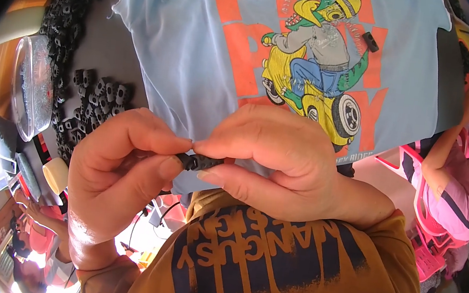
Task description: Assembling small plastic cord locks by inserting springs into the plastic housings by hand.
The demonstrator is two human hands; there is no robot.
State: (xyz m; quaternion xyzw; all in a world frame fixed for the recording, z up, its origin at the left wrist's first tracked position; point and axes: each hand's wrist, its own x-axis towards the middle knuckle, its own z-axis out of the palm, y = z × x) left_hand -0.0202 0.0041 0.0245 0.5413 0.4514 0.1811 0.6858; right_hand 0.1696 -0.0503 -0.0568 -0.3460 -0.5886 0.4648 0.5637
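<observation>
Centrally, a small black plastic part (204, 163) is pinched between thumb and forefinger of the left hand (117, 170) at one end and of the right hand (282, 161) at the other, a two-sided grip that presumably steadies so slight a piece. It lies directly between the hands, which are drawn together until their forefingers nearly meet, over a printed blue cloth (184, 58), probably spread as a work surface; outward, to the left, similar black pieces (98, 97) cluster on the dark worktop (102, 42), seemingly for easy reach.
</observation>
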